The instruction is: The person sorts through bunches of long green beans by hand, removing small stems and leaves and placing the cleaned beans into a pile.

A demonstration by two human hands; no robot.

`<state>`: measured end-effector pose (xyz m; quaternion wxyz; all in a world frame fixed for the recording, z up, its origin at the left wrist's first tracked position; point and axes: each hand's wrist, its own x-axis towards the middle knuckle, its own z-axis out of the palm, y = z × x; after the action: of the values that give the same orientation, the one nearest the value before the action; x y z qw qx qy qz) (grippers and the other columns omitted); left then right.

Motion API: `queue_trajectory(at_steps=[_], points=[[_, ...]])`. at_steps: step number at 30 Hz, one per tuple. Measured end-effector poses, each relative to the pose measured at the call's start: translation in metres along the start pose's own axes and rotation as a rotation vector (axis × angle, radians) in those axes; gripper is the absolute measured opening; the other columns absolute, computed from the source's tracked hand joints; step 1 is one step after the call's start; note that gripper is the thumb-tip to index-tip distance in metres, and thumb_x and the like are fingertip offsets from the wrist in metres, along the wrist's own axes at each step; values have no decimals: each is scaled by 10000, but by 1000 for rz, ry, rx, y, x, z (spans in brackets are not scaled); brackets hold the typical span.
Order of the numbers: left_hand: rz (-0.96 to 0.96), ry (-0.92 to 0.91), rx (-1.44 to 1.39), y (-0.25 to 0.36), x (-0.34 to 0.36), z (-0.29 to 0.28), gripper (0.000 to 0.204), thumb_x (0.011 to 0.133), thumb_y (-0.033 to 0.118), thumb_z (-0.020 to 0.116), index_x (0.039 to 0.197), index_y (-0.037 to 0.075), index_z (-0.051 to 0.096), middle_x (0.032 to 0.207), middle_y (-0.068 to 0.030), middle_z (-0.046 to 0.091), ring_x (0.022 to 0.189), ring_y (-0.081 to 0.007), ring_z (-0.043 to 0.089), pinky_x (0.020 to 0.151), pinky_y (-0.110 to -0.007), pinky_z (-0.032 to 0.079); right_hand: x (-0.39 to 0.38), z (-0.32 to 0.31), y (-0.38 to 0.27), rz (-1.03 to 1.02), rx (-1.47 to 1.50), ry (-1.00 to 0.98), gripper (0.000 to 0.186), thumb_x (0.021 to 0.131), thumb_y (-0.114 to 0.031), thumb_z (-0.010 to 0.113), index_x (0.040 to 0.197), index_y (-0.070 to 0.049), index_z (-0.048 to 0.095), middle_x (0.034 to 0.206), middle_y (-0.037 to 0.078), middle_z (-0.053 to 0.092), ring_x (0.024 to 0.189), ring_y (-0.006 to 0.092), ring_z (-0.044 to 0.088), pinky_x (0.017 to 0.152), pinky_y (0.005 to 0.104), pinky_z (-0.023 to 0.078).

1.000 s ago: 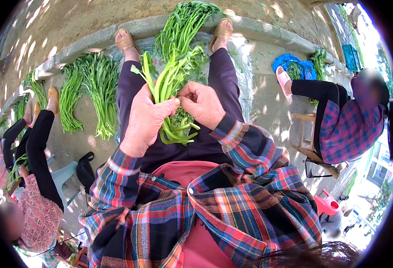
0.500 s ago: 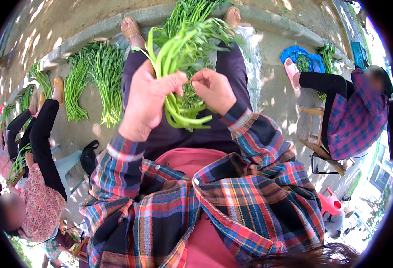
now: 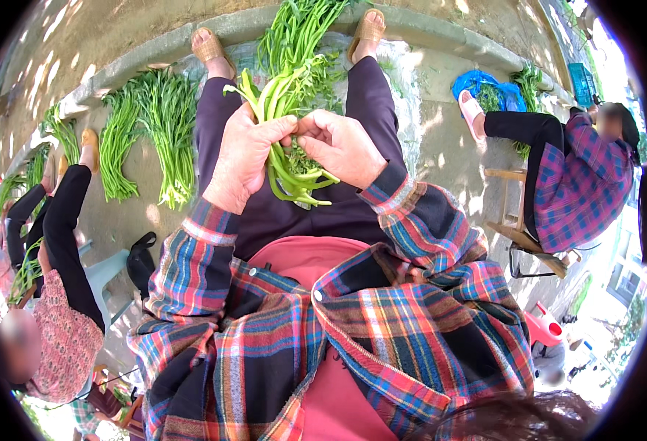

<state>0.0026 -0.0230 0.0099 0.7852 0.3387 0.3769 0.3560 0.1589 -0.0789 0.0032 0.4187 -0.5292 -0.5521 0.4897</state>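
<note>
A bunch of leafy green stalks (image 3: 278,95) is held over my lap, its pale, bent stem ends hanging below my hands. My left hand (image 3: 244,156) is closed around the bunch, thumb across the stalks and pointing right. Close beside that thumb, my right hand (image 3: 344,147) is closed in a pinch at the bunch's right side. Exactly which stalk its fingertips grip is hidden. Between my feet, at the far side, lies a larger pile of the same greens (image 3: 298,37) on clear plastic sheeting (image 3: 406,95).
Two heaps of greens (image 3: 169,140) lie on the ground to my left. A black bag (image 3: 141,264) and a pale stool (image 3: 106,275) are nearer. One person (image 3: 62,323) sits at left, another (image 3: 581,176) at right by a blue plastic bag (image 3: 511,95). A curb (image 3: 147,59) runs behind.
The bunch has come down slightly toward me and its leafy tops have swung lower. My right hand has moved left, its fingertips now up against my left thumb. My knees have shifted a little left.
</note>
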Motion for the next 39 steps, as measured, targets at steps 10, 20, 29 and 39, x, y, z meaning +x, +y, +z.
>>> queue_trajectory(at_steps=[10, 20, 29, 39], points=[[-38, -110, -69, 8, -6, 2, 213, 782, 15, 643, 966, 13, 535, 770, -26, 578, 608, -81, 517, 560, -214, 438, -2, 5, 6, -61, -54, 44, 97, 791, -83, 588, 832, 4, 599, 680, 73, 608, 610, 125, 571, 579, 281, 463], [102, -49, 253, 10, -11, -3, 362, 745, 39, 695, 1059, 10, 516, 848, -22, 576, 670, -82, 526, 613, -213, 447, -5, 3, -5, -14, -79, 45, 103, 790, -86, 610, 809, 15, 597, 636, 65, 592, 582, 101, 547, 552, 271, 455], [61, -122, 316, 12, -14, -10, 498, 713, 31, 696, 1166, 1, 492, 897, -2, 556, 785, -84, 521, 710, -218, 441, -10, 1, -7, 58, -80, -32, 99, 836, -84, 612, 857, 9, 585, 718, -22, 557, 650, 27, 472, 567, 204, 414], [84, -58, 302, 13, -14, -7, 406, 690, 20, 659, 1065, -18, 509, 842, -21, 550, 733, -92, 526, 656, -229, 459, -7, 4, -7, 47, -83, -20, 101, 825, -90, 606, 845, 7, 587, 682, 4, 561, 625, 51, 490, 558, 228, 422]])
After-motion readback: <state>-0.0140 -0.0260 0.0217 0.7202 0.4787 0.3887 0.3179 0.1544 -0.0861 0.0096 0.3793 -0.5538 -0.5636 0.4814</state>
